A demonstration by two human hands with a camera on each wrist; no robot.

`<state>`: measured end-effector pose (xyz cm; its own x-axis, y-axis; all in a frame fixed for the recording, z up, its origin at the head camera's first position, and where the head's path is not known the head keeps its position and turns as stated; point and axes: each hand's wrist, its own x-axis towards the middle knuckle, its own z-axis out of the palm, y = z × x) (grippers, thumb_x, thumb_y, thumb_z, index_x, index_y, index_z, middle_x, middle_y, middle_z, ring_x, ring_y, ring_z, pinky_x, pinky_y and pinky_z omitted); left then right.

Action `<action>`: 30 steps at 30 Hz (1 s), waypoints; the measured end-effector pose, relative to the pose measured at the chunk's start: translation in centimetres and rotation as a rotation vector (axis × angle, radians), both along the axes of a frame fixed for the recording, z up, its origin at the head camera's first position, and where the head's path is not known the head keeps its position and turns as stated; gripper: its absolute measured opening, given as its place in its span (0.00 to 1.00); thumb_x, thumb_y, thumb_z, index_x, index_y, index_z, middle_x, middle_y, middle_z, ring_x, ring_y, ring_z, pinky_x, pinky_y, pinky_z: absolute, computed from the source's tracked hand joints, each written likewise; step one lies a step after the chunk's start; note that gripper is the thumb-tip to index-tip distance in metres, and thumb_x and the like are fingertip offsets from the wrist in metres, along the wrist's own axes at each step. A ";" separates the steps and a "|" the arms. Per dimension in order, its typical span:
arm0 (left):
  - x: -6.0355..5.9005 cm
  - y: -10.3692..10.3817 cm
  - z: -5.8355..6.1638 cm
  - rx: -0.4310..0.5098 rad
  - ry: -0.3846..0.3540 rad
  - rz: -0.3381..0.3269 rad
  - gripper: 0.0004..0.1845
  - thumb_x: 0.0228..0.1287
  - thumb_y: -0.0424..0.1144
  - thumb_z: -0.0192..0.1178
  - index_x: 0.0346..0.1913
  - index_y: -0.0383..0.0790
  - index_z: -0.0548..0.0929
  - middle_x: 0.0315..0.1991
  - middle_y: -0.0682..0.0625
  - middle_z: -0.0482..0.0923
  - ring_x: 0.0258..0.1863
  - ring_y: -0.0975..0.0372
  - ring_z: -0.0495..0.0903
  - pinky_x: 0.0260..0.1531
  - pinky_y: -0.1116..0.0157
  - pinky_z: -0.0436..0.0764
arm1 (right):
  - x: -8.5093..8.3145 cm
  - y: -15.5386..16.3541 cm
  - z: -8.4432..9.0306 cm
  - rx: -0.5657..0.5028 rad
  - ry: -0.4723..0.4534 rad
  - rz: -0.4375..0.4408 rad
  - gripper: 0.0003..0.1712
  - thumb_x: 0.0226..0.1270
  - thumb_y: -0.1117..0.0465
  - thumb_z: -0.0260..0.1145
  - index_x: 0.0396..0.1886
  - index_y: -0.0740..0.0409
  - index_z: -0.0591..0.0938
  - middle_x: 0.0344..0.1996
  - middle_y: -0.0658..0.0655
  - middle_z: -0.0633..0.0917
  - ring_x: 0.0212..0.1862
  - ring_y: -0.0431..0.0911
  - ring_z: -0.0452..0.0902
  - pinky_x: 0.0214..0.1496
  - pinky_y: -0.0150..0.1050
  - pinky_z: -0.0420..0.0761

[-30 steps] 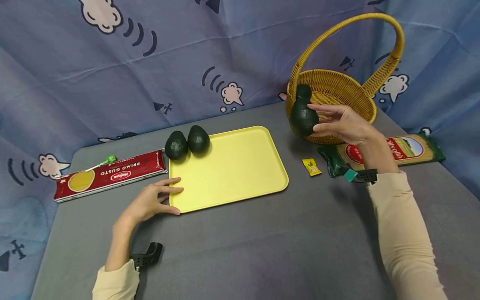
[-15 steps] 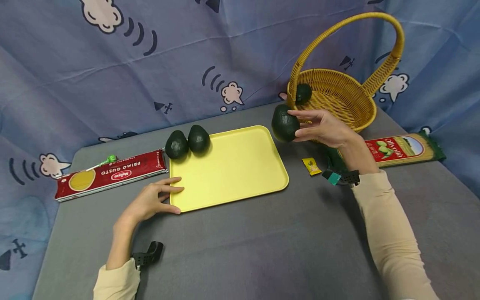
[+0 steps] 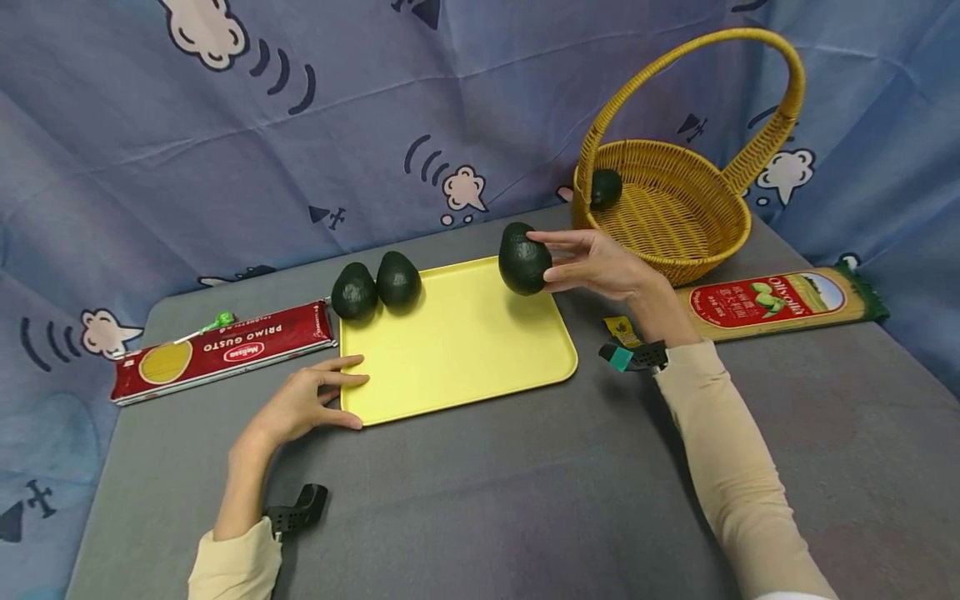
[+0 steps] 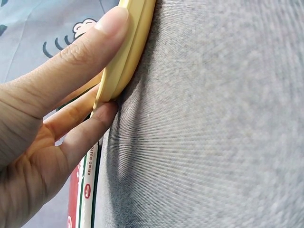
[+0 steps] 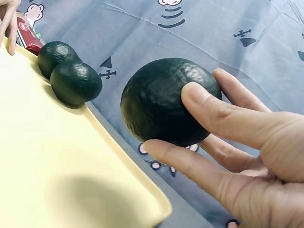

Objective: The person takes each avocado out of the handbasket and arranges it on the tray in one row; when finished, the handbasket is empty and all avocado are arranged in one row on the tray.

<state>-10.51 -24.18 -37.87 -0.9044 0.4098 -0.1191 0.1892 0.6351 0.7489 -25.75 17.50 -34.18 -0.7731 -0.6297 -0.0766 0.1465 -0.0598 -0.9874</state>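
While the left hand point(image 3: 300, 406) rests on the grey desk point(image 3: 480, 500) with thumb and fingers pinching the near-left corner of the yellow tray point(image 3: 457, 350), the right hand point(image 3: 600, 265) grips a dark avocado point(image 3: 524, 258) between thumb and fingers, held in the air over the tray's far-right corner. Two more avocados point(image 3: 375, 286) sit touching at the tray's far-left corner. Another one lies inside the wicker basket point(image 3: 675, 242). A red pasta packet point(image 3: 217, 350) lies left of the tray
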 end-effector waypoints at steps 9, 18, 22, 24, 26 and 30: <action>0.0 -0.1 -0.2 -0.003 0.010 0.007 0.31 0.45 0.36 0.76 0.55 0.29 0.81 0.66 0.36 0.66 0.67 0.44 0.63 0.54 0.55 0.77 | -1.4 -3.5 -1.7 0.029 -0.080 0.011 0.36 0.63 0.80 0.58 0.71 0.57 0.67 0.68 0.67 0.64 0.58 0.58 0.75 0.56 0.59 0.73; 0.0 -0.1 -0.2 0.003 0.016 0.002 0.31 0.45 0.36 0.76 0.55 0.29 0.81 0.66 0.36 0.67 0.67 0.44 0.63 0.55 0.55 0.76 | -2.9 -6.7 -2.8 0.041 -0.132 -0.014 0.37 0.62 0.81 0.59 0.71 0.59 0.66 0.65 0.68 0.68 0.57 0.60 0.75 0.54 0.57 0.77; 0.0 -0.1 -0.2 0.009 0.017 0.005 0.31 0.44 0.35 0.76 0.55 0.29 0.81 0.66 0.36 0.67 0.67 0.44 0.63 0.54 0.55 0.76 | -3.5 -7.7 -3.2 0.074 -0.105 -0.011 0.36 0.62 0.80 0.60 0.70 0.60 0.67 0.66 0.68 0.67 0.57 0.60 0.75 0.53 0.55 0.79; 0.0 -0.1 -0.3 0.004 0.019 0.005 0.31 0.44 0.36 0.76 0.55 0.29 0.81 0.66 0.37 0.67 0.66 0.44 0.64 0.54 0.55 0.77 | -3.7 -8.2 -3.4 0.101 -0.090 -0.010 0.36 0.62 0.80 0.61 0.70 0.59 0.68 0.67 0.67 0.66 0.58 0.60 0.74 0.53 0.55 0.79; 0.0 -0.1 -0.3 0.001 0.018 0.006 0.31 0.44 0.36 0.76 0.55 0.30 0.81 0.66 0.37 0.67 0.66 0.44 0.63 0.54 0.56 0.77 | -3.9 -8.7 -3.6 0.125 -0.090 -0.013 0.35 0.62 0.79 0.61 0.69 0.58 0.69 0.68 0.66 0.65 0.60 0.60 0.72 0.53 0.55 0.79; -0.1 -0.1 -0.3 0.014 -0.007 0.013 0.31 0.45 0.35 0.76 0.55 0.29 0.81 0.66 0.36 0.66 0.67 0.44 0.62 0.54 0.56 0.77 | -4.2 -9.6 -3.7 0.143 -0.093 -0.025 0.35 0.62 0.78 0.62 0.69 0.57 0.69 0.69 0.63 0.64 0.62 0.59 0.70 0.53 0.54 0.80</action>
